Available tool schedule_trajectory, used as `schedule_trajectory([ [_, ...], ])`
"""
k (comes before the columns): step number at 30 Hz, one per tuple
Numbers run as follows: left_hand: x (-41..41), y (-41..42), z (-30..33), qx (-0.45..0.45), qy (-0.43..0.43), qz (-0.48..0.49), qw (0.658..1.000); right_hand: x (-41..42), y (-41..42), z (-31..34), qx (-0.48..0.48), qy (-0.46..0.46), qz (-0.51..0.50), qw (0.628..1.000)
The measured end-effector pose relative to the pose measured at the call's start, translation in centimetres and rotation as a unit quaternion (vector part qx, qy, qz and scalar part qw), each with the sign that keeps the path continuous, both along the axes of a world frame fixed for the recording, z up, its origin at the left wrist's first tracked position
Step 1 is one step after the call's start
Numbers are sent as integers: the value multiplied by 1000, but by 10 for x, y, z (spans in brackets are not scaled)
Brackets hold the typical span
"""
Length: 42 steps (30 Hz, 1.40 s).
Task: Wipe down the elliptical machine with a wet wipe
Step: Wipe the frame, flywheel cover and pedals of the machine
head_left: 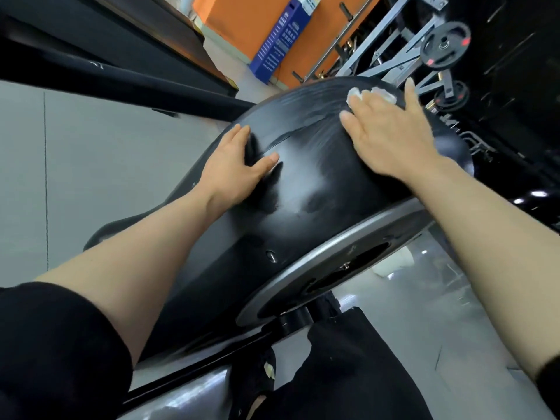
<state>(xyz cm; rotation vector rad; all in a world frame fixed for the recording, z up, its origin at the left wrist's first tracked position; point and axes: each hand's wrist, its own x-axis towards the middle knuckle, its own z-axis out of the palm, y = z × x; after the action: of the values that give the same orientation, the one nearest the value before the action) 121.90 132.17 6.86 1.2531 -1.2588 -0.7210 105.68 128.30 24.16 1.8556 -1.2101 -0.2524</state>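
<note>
Wiping, nearest edge: black sleeves [54, 344] cut off by the frame at bottom left and right; dark trouser legs [342, 374] below, partly out of view.
Grey disc: a flat grey disc [330, 262] on the machine's side, its dark centre hard to make out.
Left hand: the left hand [235, 165] lies flat and relaxed on the elliptical machine's black housing [291, 189], thumb spread, holding nothing.
Right hand: the right hand [391, 128] presses with straight fingers on the top of the housing; it covers most of the wet wipe.
Wet wipe: a white wet wipe [363, 93] bunched under the fingertips, only its crumpled edge showing.
Housing surface: streaked and shiny around the wipe.
Far: grey floor [91, 165], a blue sign [278, 40] with unreadable print, orange wall [242, 22], weight plates [444, 45] on a rack.
</note>
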Motion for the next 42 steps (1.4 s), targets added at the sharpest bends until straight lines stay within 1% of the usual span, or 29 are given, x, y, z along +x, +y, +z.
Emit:
schedule_trajectory([
  [1, -1, -2, 1, -2, 7, 1, 1000, 6, -3, 0, -2, -4, -7, 1000],
  [2, -1, -4, 3, -6, 12, 2, 1000, 14, 1, -6, 15, 9, 7, 1000],
  [5, -2, -12, 8, -19, 10, 9, 1000, 26, 19, -37, 115, 103, 98, 983],
  [6, -2, -14, 9, -19, 9, 10, 1000, 25, 19, -38, 130, 114, 116, 978],
  [7, -2, -15, 10, -18, 8, 11, 1000, 24, 15, -30, 133, 99, 113, 980],
  [10, -1, -21, 10, -19, -2, 17, 1000, 18, -17, 5, 93, -15, 12, 995],
  [11, -1, -22, 10, -20, -5, 19, 1000, 19, -22, 10, 88, -34, -6, 995],
  [12, -1, -24, 10, -23, -8, 21, 999, 23, -21, 9, 93, -27, 2, 995],
  [15, 1, -31, 9, -34, -20, 28, 999, 37, -2, -13, 155, 64, 71, 983],
  [17, 5, -35, 5, -49, -36, 33, 998, 37, 2, -12, 171, 79, 76, 979],
  [18, 6, -37, 2, -56, -42, 35, 997, 33, -6, -4, 165, 60, 52, 983],
  [20, 10, -40, -4, -71, -52, 46, 995, 26, -31, 14, 121, 0, -4, 993],
  [21, 10, -41, -6, -79, -52, 52, 994, 25, -39, 19, 98, -9, -19, 995],
  [22, 11, -42, -8, -88, -48, 59, 993, 29, -43, 17, 84, 1, -9, 996],
  [23, 11, -43, -10, -97, -41, 67, 992, 37, -41, 9, 90, 30, 18, 995],
  [25, 12, -47, -13, -117, -26, 83, 989, 52, -28, -17, 145, 102, 93, 980],
  [26, 13, -49, -15, -124, -20, 89, 988, 56, -20, -26, 175, 121, 113, 971],
  [28, 16, -54, -19, -131, -21, 98, 986, 58, -18, -25, 194, 106, 109, 969],
  [29, 18, -56, -20, -131, -24, 100, 986, 56, -30, -18, 178, 90, 97, 975],
  [32, 21, -62, -25, -125, -16, 100, 987, 52, -67, 6, 127, 28, -5, 991],
  [33, 22, -64, -27, -118, -7, 102, 988, 57, -70, 4, 127, 25, -10, 992],
  [35, 22, -66, -34, -100, 14, 100, 990, 72, -56, -20, 161, 69, 43, 984],
  [38, 21, -66, -42, -87, 29, 72, 993, 82, -20, -48, 213, 130, 134, 959],
  [40, 22, -63, -43, -75, 28, 66, 995, 79, -19, -41, 206, 145, 124, 960],
  [42, 24, -61, -45, -46, 25, 68, 996, 77, -35, -27, 156, 131, 63, 977],
])
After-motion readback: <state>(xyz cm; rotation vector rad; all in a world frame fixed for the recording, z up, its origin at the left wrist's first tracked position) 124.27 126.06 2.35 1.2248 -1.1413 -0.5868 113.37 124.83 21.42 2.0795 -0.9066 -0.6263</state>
